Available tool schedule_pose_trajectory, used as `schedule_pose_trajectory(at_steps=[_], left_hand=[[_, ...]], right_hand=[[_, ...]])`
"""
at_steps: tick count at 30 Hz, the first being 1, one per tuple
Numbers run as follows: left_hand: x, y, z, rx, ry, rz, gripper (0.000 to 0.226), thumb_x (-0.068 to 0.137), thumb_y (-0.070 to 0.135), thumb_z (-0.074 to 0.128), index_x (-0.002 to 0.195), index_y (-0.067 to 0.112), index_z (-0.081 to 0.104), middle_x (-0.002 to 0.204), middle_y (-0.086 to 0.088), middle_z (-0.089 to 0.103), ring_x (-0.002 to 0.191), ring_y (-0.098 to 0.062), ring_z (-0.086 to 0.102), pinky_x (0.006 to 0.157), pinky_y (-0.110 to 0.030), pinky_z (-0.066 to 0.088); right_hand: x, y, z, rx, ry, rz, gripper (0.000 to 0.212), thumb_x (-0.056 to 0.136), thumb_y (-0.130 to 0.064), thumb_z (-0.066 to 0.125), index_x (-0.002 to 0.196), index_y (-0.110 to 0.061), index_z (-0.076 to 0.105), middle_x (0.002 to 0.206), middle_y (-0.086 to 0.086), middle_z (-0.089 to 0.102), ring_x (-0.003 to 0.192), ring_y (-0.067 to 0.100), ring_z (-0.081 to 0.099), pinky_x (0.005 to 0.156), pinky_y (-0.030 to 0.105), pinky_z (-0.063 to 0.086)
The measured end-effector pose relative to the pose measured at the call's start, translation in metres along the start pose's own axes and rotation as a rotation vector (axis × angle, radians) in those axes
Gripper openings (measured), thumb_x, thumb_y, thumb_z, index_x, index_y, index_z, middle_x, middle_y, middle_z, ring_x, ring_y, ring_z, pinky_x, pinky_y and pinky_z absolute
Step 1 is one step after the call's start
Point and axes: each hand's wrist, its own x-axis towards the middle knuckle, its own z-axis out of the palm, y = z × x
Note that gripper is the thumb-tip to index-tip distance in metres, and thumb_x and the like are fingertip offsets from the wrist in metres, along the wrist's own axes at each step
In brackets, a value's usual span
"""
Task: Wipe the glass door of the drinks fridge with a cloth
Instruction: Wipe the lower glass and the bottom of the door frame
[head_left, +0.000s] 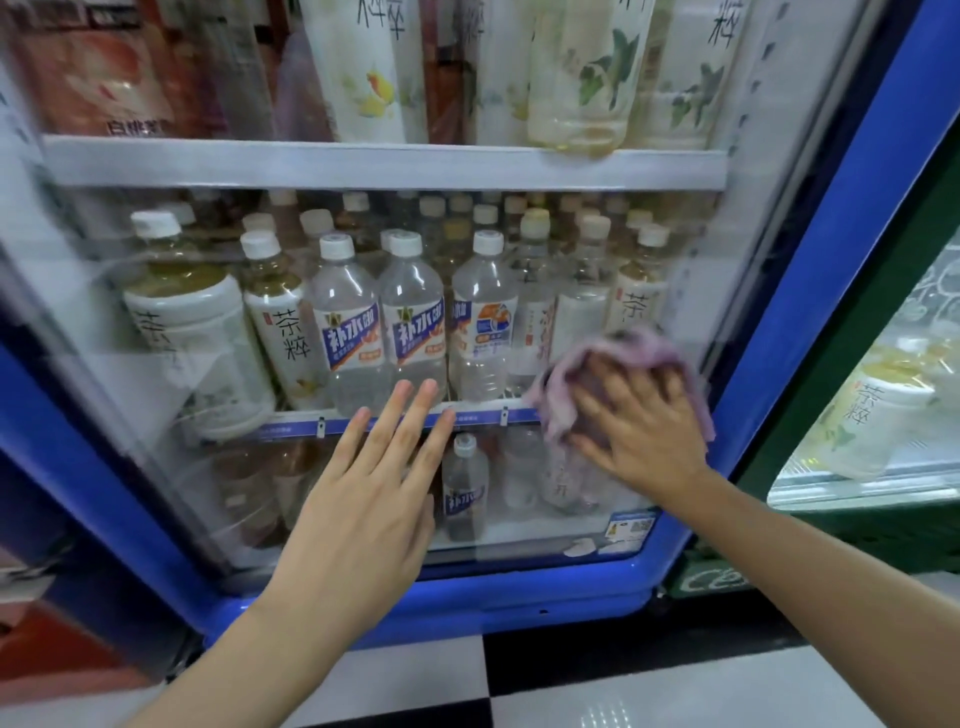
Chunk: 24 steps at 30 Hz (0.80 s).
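Observation:
The drinks fridge has a blue frame (810, 291) and a glass door (218, 171) that fills most of the view, with shelves of bottles behind it. My right hand (641, 421) presses a crumpled pink cloth (561, 400) flat against the lower right part of the glass, near the right frame. The cloth sticks out above and to the left of the fingers. My left hand (363, 499) is open with fingers spread, held at the lower middle of the glass; I cannot tell whether it touches.
A second fridge with a green frame (831, 405) stands directly to the right, bottles inside. The floor below is black-and-white checkered tile (571, 686). A red and dark object (47, 649) sits at the lower left beside the blue frame.

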Motion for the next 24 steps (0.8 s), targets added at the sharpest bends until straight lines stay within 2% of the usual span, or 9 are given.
schedule_pose_trajectory(at_steps=[2, 5, 8, 10, 12, 16, 19, 21, 24], left_hand=[[-0.003, -0.005, 0.0, -0.009, -0.008, -0.022, 0.069, 0.1, 0.03, 0.041, 0.164, 0.008, 0.028, 0.173, -0.015, 0.015, 0.161, -0.032, 0.014, 0.126, -0.054, 0.027], [-0.005, -0.011, -0.001, -0.015, -0.005, -0.047, 0.07, 0.099, 0.031, 0.041, 0.163, 0.007, 0.029, 0.173, -0.014, 0.016, 0.161, -0.032, 0.015, 0.125, -0.055, 0.028], [-0.003, -0.014, -0.001, -0.005, -0.006, -0.044, 0.07, 0.099, 0.031, 0.041, 0.163, 0.006, 0.028, 0.174, -0.014, 0.015, 0.161, -0.032, 0.015, 0.125, -0.057, 0.032], [-0.002, -0.014, 0.001, -0.006, -0.003, -0.045, 0.071, 0.098, 0.031, 0.044, 0.163, 0.007, 0.029, 0.174, -0.014, 0.014, 0.161, -0.033, 0.015, 0.125, -0.057, 0.031], [-0.002, -0.014, 0.003, -0.005, -0.003, -0.048, 0.071, 0.098, 0.03, 0.044, 0.163, 0.007, 0.028, 0.174, -0.013, 0.014, 0.161, -0.032, 0.015, 0.125, -0.057, 0.031], [-0.002, -0.016, 0.004, -0.006, -0.011, -0.046, 0.071, 0.099, 0.031, 0.043, 0.164, 0.008, 0.026, 0.174, -0.012, 0.013, 0.161, -0.031, 0.013, 0.126, -0.056, 0.029], [-0.001, -0.019, 0.0, -0.014, -0.032, -0.046, 0.072, 0.099, 0.033, 0.046, 0.164, 0.008, 0.027, 0.174, -0.01, 0.014, 0.161, -0.031, 0.013, 0.126, -0.056, 0.028], [-0.001, -0.021, -0.002, -0.022, -0.049, -0.033, 0.073, 0.101, 0.035, 0.047, 0.165, 0.009, 0.024, 0.175, -0.009, 0.012, 0.161, -0.03, 0.01, 0.127, -0.056, 0.026], [-0.003, -0.027, -0.006, -0.053, -0.055, -0.009, 0.073, 0.102, 0.035, 0.044, 0.166, 0.009, 0.02, 0.175, -0.008, 0.01, 0.162, -0.027, 0.008, 0.128, -0.054, 0.023]], right_hand=[[0.029, 0.008, -0.008, 0.017, 0.075, 0.18, 0.074, 0.107, -0.062, 0.026, 0.168, -0.028, 0.004, 0.177, 0.003, -0.008, 0.163, 0.026, -0.008, 0.129, 0.045, -0.008], [0.039, 0.004, -0.009, 0.022, 0.113, 0.266, 0.073, 0.108, -0.061, 0.028, 0.168, -0.026, 0.007, 0.176, 0.005, -0.012, 0.163, 0.028, -0.011, 0.129, 0.049, -0.012], [0.012, -0.014, 0.003, 0.025, 0.049, 0.121, 0.075, 0.106, -0.057, 0.035, 0.168, -0.021, 0.011, 0.176, 0.011, 0.0, 0.162, 0.03, -0.001, 0.128, 0.053, 0.006], [-0.014, -0.031, 0.014, 0.035, -0.041, -0.105, 0.07, 0.101, -0.05, 0.042, 0.162, -0.024, 0.018, 0.169, 0.011, 0.022, 0.153, 0.032, 0.021, 0.107, 0.054, 0.029], [-0.03, -0.039, 0.019, 0.016, -0.094, -0.244, 0.067, 0.104, -0.046, 0.041, 0.164, -0.025, 0.019, 0.163, 0.004, 0.033, 0.139, 0.033, 0.039, 0.094, 0.051, 0.034], [-0.005, -0.03, 0.003, 0.007, -0.041, -0.273, 0.066, 0.103, -0.047, 0.042, 0.164, -0.026, 0.026, 0.16, 0.002, 0.037, 0.132, 0.031, 0.045, 0.098, 0.049, 0.034], [0.055, -0.015, -0.017, 0.009, 0.07, 0.031, 0.069, 0.105, -0.06, 0.032, 0.166, -0.03, 0.019, 0.174, 0.007, 0.013, 0.157, 0.03, 0.018, 0.127, 0.051, 0.006], [0.085, -0.015, -0.023, 0.01, 0.135, 0.185, 0.075, 0.107, -0.064, 0.026, 0.169, -0.027, 0.009, 0.177, 0.005, -0.006, 0.163, 0.027, -0.005, 0.128, 0.051, -0.015], [0.081, -0.03, -0.014, 0.001, 0.137, 0.202, 0.073, 0.107, -0.064, 0.022, 0.169, -0.028, 0.007, 0.176, 0.007, -0.008, 0.163, 0.029, -0.01, 0.126, 0.054, -0.019]])
